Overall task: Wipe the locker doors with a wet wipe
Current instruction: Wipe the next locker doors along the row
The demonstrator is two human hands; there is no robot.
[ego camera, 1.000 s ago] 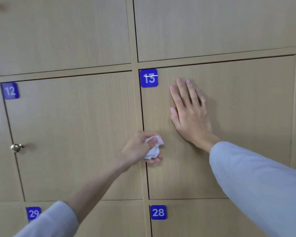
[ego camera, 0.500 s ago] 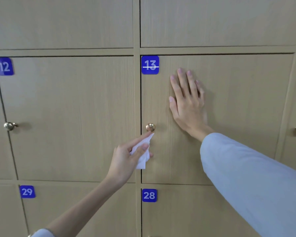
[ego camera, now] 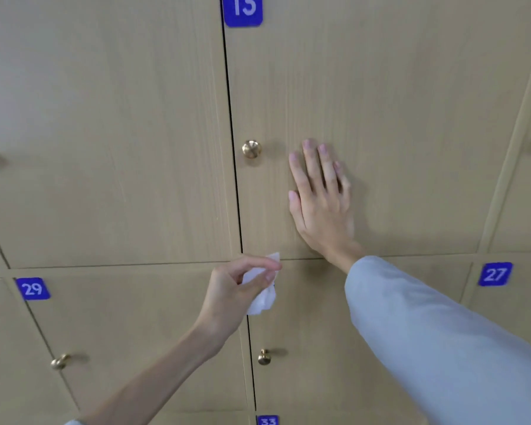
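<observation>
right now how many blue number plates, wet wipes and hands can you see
blue number plates: 4 (plate 13, plate 29, plate 27, plate 33)
wet wipe: 1
hands: 2 (left hand, right hand)
total: 7

We see tag 13 [ego camera: 242, 10] cut off at twelve o'clock and tag 33 [ego camera: 268, 420] at six. The left hand [ego camera: 233, 294] hides part of the wipe [ego camera: 262, 297].

A wall of light wood-grain cabinetry [ego camera: 105, 148] fills the view, evenly lit, with blue number plates [ego camera: 33, 288] and brass knobs [ego camera: 251, 149].
</observation>
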